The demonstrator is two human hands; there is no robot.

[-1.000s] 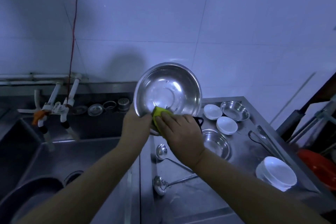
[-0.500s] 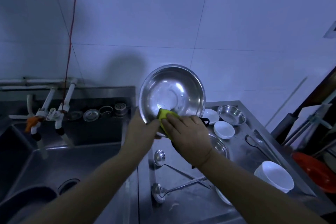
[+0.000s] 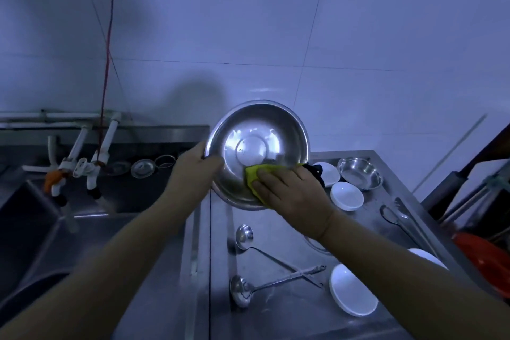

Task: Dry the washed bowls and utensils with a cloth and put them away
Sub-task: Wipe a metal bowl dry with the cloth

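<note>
**Steel bowl held up and wiped with a yellow cloth**

While the left hand (image 3: pixel 193 174) grips the steel bowl (image 3: pixel 256 153) by its rim at nine o'clock, fingers curled behind the edge and thumb on the inside, the bowl is held tilted in the air above the seam between sink and counter, its hollow facing the camera. At the bowl's five o'clock the right hand (image 3: pixel 289 190) presses a yellow cloth (image 3: pixel 252 176) against the inner wall with fingers laid flat and close together; a dark part of the cloth (image 3: pixel 316 171) hangs out past the rim at four o'clock.

Below the bowl, at six o'clock, two ladles (image 3: pixel 244 237) lie on the counter (image 3: pixel 278 315) with their handles crossed. At four o'clock from the bowl sit two small white bowls (image 3: pixel 346 196), one behind the other, and just beyond them at three o'clock a small steel bowl (image 3: pixel 360 174). Tongs (image 3: pixel 397 215) lie further right along the counter edge. Nearer the person, at five o'clock, a white plate (image 3: pixel 352 294) lies just beside the right forearm, and another white dish (image 3: pixel 426 257) shows partly past the arm.

At nine o'clock from the bowl the sink (image 3: pixel 41 237) lies dark, with white taps (image 3: pixel 88 165) over its back edge and strainers (image 3: pixel 142 168) on the ledge behind.
</note>
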